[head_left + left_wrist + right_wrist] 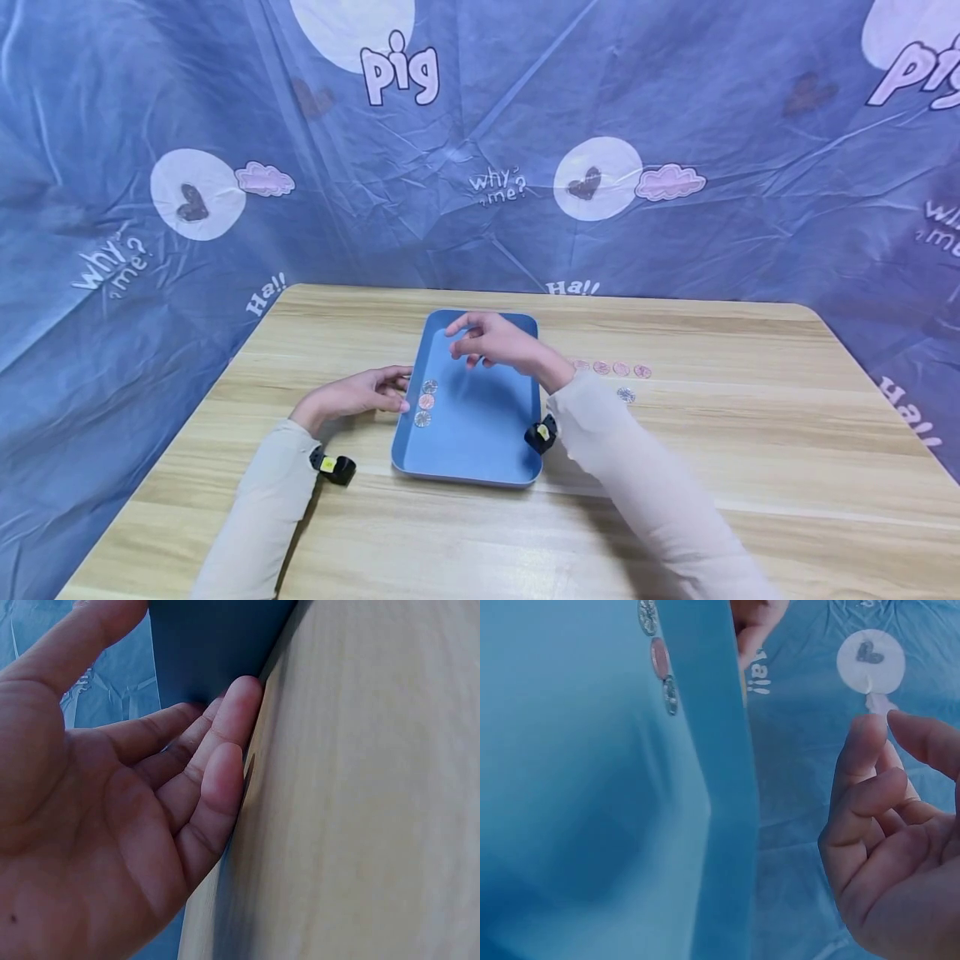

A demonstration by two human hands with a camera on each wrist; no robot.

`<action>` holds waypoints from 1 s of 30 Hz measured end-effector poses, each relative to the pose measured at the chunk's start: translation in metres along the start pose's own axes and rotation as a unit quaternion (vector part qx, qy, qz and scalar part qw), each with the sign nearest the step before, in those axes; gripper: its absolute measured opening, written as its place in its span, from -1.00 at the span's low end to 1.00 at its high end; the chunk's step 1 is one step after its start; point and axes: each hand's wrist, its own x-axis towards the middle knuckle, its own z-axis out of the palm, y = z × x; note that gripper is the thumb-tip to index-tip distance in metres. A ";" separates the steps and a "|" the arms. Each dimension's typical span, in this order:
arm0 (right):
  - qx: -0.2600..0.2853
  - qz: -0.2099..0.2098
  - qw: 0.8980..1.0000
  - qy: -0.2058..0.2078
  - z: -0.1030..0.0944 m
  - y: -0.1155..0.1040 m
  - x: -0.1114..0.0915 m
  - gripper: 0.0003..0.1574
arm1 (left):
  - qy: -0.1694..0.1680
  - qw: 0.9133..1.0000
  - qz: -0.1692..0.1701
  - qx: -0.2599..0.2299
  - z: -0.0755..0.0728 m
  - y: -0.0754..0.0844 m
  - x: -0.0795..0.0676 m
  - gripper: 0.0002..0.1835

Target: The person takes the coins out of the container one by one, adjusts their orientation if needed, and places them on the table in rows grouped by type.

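A blue rectangular tray (483, 442) lies on the table. Along its left side, three coins form a column: a copper-coloured coin (426, 402) between a silver one (429, 387) and another silver one (423, 419). At the tray's left edge my left hand (360, 393) holds on, the thumb at the rim and the curled fingers (234, 712) against the lower outer wall. Above the tray's far part hovers my right hand (498, 340), its fingers loosely bent; in the right wrist view I see nothing between thumb and fingers (866, 746).
Right of the tray, several copper-coloured coins (621, 368) lie in a row on the wooden table (750, 433), partly behind the right wrist. A silver coin (626, 395) lies nearer than that row. A blue printed cloth (480, 225) hangs behind the table.
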 end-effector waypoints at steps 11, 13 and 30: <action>0.034 0.035 0.999 0.006 0.021 0.022 0.033 -0.56 | -0.001 1.000 0.003 -0.001 -0.001 0.000 0.000 -0.17; 0.027 0.038 0.999 0.003 0.026 0.026 0.037 -0.59 | -0.004 1.000 0.004 -0.001 -0.001 0.000 0.000 -0.16; -0.071 0.059 0.995 -0.037 0.040 0.044 0.051 -0.68 | -0.006 1.000 -0.006 0.007 -0.002 0.000 0.001 -0.14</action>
